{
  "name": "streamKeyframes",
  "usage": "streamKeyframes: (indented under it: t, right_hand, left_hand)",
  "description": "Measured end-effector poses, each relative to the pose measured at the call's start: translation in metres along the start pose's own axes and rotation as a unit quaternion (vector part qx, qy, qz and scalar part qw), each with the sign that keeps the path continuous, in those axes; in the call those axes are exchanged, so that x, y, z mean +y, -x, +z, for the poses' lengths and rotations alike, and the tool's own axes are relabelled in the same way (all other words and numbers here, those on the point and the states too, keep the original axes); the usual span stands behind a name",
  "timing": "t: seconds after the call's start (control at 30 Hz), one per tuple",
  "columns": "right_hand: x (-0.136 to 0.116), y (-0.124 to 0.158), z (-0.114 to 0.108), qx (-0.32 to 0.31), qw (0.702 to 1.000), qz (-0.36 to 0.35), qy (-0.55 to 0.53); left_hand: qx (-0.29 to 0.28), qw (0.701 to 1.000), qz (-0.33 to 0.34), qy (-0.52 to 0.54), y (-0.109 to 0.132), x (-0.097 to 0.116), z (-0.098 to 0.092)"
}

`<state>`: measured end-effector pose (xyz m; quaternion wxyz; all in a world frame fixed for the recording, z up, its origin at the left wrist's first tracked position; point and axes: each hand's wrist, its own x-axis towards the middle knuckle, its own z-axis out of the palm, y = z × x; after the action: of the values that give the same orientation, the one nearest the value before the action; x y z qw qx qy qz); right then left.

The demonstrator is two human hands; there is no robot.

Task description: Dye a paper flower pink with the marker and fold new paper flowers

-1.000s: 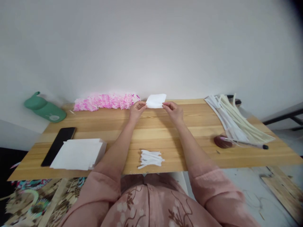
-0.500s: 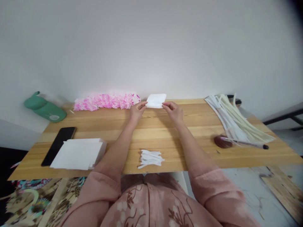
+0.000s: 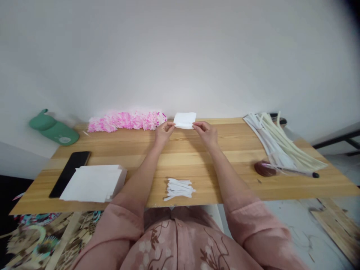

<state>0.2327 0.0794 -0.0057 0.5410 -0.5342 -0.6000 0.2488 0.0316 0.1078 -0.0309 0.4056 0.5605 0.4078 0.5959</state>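
Between my two hands a small white sheet of paper [image 3: 185, 118] is held up over the far side of the table, with a fold along its lower edge. My left hand [image 3: 164, 132] pinches its left lower corner. At the right lower corner, my right hand [image 3: 206, 133] grips it between thumb and fingers. Nearer my body lies a small pile of white folded strips [image 3: 179, 188]. Pink and white frilly petals [image 3: 126, 120] lie in a long row just beyond my left hand.
A stack of white paper [image 3: 91, 183] sits at the front left beside a black phone [image 3: 70, 174]. Behind them is a green bottle [image 3: 54, 127]. White and cream stems [image 3: 281, 138] lie on the right, near a marker pen [image 3: 300, 172] and a dark red round object [image 3: 264, 168].
The sheet has tilted slightly, its top edge leaning a little to the left. Both hands keep their hold, with my left hand barely shifted to the right.
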Motion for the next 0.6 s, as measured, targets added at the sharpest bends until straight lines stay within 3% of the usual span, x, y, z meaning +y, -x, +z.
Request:
streamKeyframes:
  t: [0.6]
  right_hand:
    - [-0.0001,0.0000,-0.0006,-0.004,1.000,0.015,-0.002]
  left_hand:
    - [0.008,1.000,0.001,0.013,-0.0021,0.0027,-0.0040]
